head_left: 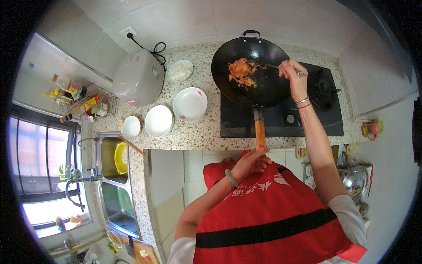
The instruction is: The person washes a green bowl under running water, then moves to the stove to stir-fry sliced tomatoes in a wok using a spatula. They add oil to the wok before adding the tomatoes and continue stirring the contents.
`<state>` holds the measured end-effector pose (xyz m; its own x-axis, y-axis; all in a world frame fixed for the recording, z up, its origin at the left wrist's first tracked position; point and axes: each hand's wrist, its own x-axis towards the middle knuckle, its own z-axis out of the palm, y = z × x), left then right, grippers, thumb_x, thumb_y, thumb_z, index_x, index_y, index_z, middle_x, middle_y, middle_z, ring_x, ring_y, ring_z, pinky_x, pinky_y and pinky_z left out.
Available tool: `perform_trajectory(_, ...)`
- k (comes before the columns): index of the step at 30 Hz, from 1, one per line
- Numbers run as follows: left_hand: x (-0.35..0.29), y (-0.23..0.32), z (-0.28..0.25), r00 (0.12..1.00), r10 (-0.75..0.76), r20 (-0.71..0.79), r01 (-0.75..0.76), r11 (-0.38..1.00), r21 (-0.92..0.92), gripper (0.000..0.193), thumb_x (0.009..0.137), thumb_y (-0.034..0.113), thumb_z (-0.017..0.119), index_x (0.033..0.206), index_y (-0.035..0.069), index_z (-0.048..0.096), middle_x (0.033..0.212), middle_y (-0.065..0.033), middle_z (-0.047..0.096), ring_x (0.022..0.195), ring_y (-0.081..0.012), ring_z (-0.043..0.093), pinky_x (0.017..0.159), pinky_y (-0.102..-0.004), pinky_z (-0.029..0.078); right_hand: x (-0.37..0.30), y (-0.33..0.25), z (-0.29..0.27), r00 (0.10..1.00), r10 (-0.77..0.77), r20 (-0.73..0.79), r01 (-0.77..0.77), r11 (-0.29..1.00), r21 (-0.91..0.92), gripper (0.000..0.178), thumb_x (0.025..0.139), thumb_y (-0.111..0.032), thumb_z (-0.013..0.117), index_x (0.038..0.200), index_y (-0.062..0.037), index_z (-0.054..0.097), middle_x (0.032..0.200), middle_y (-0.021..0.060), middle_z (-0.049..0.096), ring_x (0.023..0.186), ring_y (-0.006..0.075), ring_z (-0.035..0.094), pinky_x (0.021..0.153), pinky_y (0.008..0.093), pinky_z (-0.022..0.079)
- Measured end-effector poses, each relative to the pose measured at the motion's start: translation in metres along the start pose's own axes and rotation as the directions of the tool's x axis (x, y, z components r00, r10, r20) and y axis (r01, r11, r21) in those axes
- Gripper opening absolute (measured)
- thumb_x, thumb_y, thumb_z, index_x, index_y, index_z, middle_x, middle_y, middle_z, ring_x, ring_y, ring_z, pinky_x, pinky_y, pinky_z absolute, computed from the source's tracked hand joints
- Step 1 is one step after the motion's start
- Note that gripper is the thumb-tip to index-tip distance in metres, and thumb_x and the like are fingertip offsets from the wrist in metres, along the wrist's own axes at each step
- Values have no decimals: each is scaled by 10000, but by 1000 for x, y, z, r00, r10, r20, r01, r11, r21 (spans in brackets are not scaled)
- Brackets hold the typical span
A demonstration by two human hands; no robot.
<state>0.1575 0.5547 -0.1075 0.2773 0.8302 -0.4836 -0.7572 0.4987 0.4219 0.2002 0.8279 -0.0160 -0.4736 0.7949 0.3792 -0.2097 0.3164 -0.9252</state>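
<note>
A black wok [272, 94] sits on the left burner of the black gas stove [237, 125]. Inside it, chopped orange-red and yellow food [242, 72] lies left of the middle. My right hand [293, 78] is closed around the handle of a metal spatula [271, 66]; its working end reaches the food and is hard to make out. At the near end of the wok's wooden handle [260, 132] is my left hand [252, 165], its fingers wrapped round the grip close to my red apron [263, 207].
Left of the wok stand a plate of white food [181, 71], a white plate [190, 104] and two bowls [159, 121] [131, 128]. A rice cooker [138, 78] is behind them. Further left are a double sink [127, 185] and a bottle rack [99, 103].
</note>
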Motion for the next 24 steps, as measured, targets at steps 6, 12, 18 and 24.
perform_trajectory(6,1,2,2,1000,-19,-3,19,1000,5,452,942,445,464,1218,88,483,904,-46,610,717,-113,538,673,-255,457,-48,40,9,999,-41,0,41,999,-19,349,896,-91,532,583,-43,384,603,7,429,576,86,407,551,241,338)
perform_trajectory(12,2,0,-1,1000,-3,-10,3,1000,-15,438,933,433,495,1194,82,484,897,-72,632,690,-109,564,638,-249,481,-35,3,9,999,-10,47,7,998,57,359,900,-73,511,578,-71,355,585,-4,379,586,118,424,589,262,350)
perform_trajectory(18,2,1,3,1000,-15,-4,15,1000,-20,439,931,455,484,1190,100,483,909,-55,608,726,-124,541,668,-260,459,-55,24,10,999,14,41,-13,1000,-24,373,899,-80,525,565,-43,364,574,-2,392,555,93,420,534,244,320)
perform_trajectory(24,-2,0,2,1000,5,-11,-5,1000,17,462,925,473,482,1210,110,473,922,-47,596,746,-127,525,686,-267,448,-41,-19,-11,995,100,1,-100,995,-9,339,884,-127,522,581,-70,379,582,12,414,590,110,436,591,250,340)
